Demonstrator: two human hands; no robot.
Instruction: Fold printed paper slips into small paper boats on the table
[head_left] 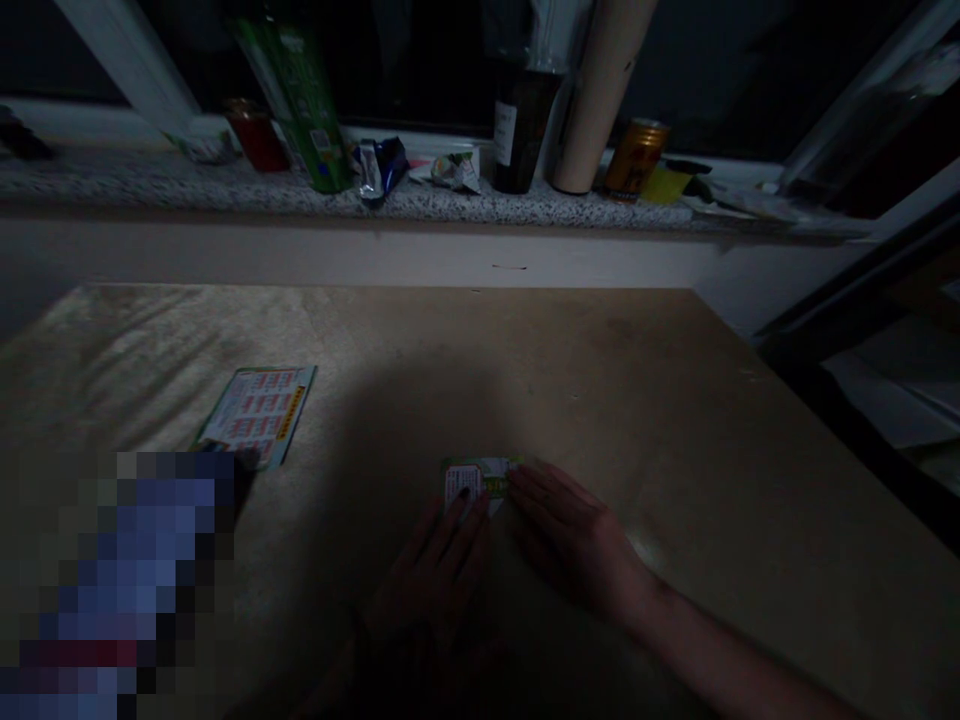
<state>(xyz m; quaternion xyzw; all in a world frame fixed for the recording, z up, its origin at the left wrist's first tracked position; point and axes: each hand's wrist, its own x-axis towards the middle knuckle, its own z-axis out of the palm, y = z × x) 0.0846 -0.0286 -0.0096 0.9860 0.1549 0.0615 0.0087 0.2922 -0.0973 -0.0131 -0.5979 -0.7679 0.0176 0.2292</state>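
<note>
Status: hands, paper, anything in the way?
Left hand, right hand open, flat on small printed paper. Paper lies on table. Second printed sheet apart, to the left.

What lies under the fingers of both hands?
A small printed paper lies on the table under the fingertips of the left hand and the right hand. Its lower part is covered and cannot be seen.
</note>
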